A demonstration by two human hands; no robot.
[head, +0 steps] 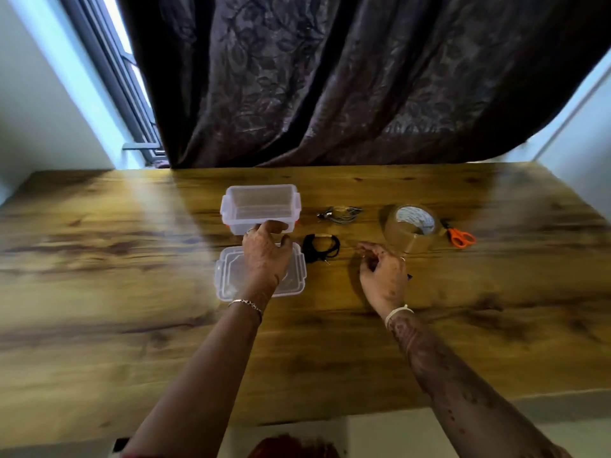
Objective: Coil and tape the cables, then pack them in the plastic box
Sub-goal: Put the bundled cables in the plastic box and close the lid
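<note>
Clutching clear plastic box (231,209) rim with left grip (266,256), right grip (383,276) curled, hold unclear, black cable (320,247) coiled

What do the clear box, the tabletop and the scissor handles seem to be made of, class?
Clear rectangular box: glossy transparent plastic; the surface beneath shows through its walls.
Brown tabletop: wood or wood-look laminate, smooth with a slight sheen; grain and knots show.
Small scissors: handles probably moulded plastic, uniformly bright orange; too blurred to be sure.
</note>
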